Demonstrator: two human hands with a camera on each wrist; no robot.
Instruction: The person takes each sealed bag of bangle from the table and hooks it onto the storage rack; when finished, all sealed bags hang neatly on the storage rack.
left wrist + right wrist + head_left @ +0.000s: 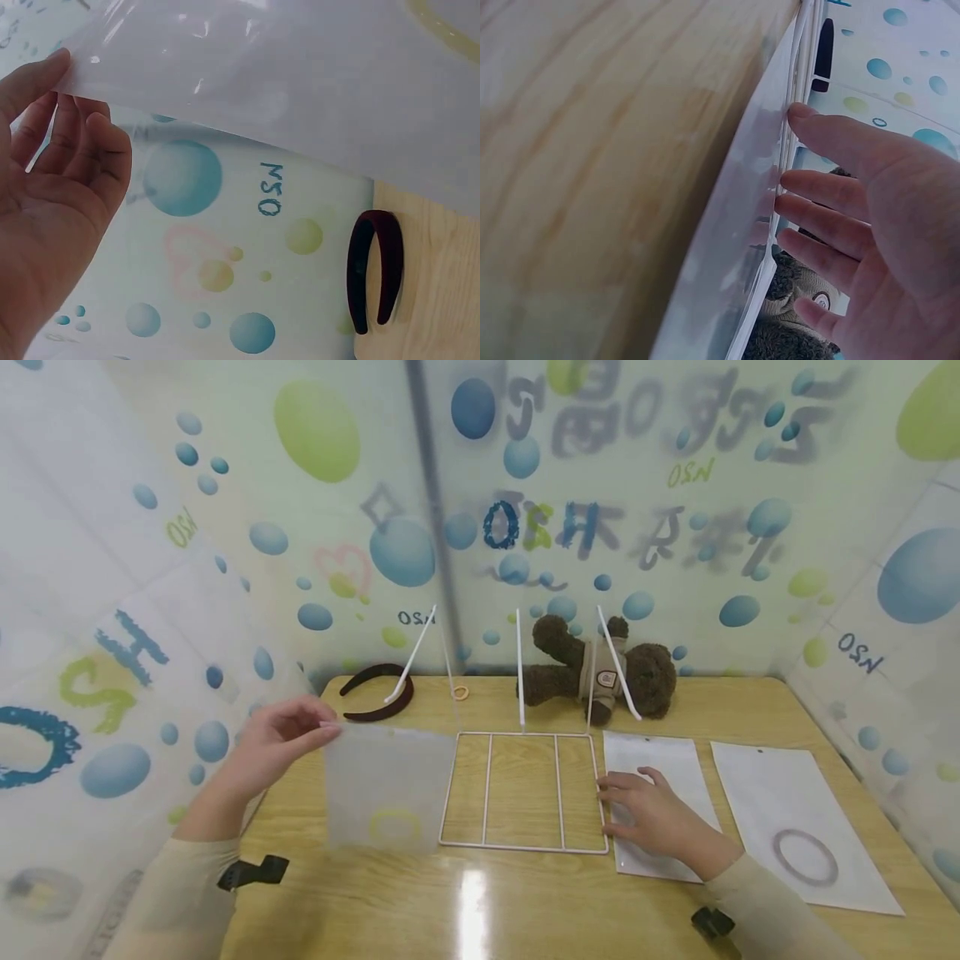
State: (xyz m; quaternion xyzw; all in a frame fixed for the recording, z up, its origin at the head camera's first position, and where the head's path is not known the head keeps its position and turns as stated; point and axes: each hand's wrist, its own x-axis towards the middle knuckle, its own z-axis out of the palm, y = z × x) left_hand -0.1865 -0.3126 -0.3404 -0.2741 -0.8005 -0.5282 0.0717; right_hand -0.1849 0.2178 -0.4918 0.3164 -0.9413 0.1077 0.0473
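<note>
My left hand (277,743) pinches the upper left corner of a translucent white plastic bag (367,777) between thumb and fingers. The bag hangs beside a white wire rack (525,846), with a pale yellow ring (395,828) showing through it. In the left wrist view the same bag (247,82) stretches away from the thumb. My right hand (660,818) lies over a white bag (663,752) at the rack's right side. Its fingers are extended, their tips by the rack's edge; in the right wrist view the fingertips (785,180) touch a thin white edge.
Another white bag (787,793) with a greyish ring (805,857) lies far right. Behind the rack are a brown teddy bear (648,681), a dark headband (408,693) and a small orange ring (461,693). White prongs (521,668) rise from the rack. Printed curtains surround the wooden table (375,910).
</note>
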